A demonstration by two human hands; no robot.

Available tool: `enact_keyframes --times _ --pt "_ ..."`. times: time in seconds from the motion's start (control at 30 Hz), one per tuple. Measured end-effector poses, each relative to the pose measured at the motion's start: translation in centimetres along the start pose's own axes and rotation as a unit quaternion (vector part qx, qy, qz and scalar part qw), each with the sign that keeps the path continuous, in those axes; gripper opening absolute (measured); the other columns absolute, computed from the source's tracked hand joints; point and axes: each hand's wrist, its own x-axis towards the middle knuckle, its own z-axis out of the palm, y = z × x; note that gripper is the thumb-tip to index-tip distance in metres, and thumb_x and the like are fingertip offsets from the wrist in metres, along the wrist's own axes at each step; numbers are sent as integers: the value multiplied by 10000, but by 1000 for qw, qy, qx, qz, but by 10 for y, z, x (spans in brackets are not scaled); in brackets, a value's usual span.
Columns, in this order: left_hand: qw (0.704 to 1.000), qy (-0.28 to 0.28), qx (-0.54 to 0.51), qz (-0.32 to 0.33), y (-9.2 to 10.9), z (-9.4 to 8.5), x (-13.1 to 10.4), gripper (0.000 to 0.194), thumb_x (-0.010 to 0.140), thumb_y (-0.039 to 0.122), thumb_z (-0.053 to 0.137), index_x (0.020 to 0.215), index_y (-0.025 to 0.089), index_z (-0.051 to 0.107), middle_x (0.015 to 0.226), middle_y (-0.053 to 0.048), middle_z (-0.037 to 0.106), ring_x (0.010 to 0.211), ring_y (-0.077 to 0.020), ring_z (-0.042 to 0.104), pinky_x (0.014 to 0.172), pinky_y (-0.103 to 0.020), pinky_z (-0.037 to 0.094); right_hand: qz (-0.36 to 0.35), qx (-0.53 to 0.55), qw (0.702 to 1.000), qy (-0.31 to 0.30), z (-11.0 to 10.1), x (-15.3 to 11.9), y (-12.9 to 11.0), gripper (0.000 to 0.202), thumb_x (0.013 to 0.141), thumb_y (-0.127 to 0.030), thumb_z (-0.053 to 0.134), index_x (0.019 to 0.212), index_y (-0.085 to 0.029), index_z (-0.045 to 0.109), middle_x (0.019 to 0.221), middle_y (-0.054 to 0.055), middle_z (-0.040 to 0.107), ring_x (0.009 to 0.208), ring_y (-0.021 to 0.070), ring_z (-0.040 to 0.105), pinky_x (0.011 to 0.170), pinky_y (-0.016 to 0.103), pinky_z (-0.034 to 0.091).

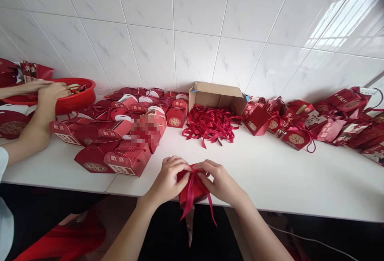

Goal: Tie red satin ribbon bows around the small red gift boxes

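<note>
A small red gift box (pixel 198 191) sits at the table's front edge, with a crimson ribbon (pixel 189 202) across its top and two loose tails hanging toward me. My left hand (pixel 172 177) pinches the ribbon at the box's upper left, thumb and fingers together. From the right, my right hand (pixel 220 181) closes thumb and forefinger on the ribbon near the same spot. The ribbon's middle lies between both sets of fingertips, partly hidden by them.
A pile of red ribbons (pixel 210 123) spills from a cardboard box (pixel 220 90) by the wall. Red boxes (pixel 129 159) crowd the left; more boxes (pixel 297 138) line the right. At far left, another person's hands reach over a red basin (pixel 90 93).
</note>
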Motion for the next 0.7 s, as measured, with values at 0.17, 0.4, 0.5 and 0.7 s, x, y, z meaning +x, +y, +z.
enact_keyframes --times 0.17,0.4,0.5,0.7 --pt "1000 -23 -15 12 -4 -6 4 167 788 125 511 817 228 640 850 -28 670 889 -206 583 879 -378 399 -57 -82 995 -12 1 -4 9 418 882 -52 388 1110 -240 683 895 64 564 789 153 582 720 290 513" --pt "992 -82 -97 -21 -5 -5 10 167 742 87 502 720 225 593 1051 -51 665 1094 -239 536 958 -406 437 -81 -118 990 2 8 -8 18 466 864 -26 438 1079 -337 709 927 59 561 874 173 543 754 308 518" --pt "986 -100 -132 -30 -7 -2 10 208 702 44 477 707 223 583 1196 -60 633 1221 -258 472 1002 -437 434 -92 -115 989 16 9 -8 20 483 862 -13 437 1055 -357 715 907 56 565 867 173 534 735 306 521" --pt "985 -91 -140 -51 -10 1 8 222 729 41 435 712 222 562 1265 -64 583 1240 -249 464 956 -416 470 -88 -108 990 13 13 -8 23 437 872 -46 476 1045 -367 715 869 48 536 836 172 524 706 305 520"
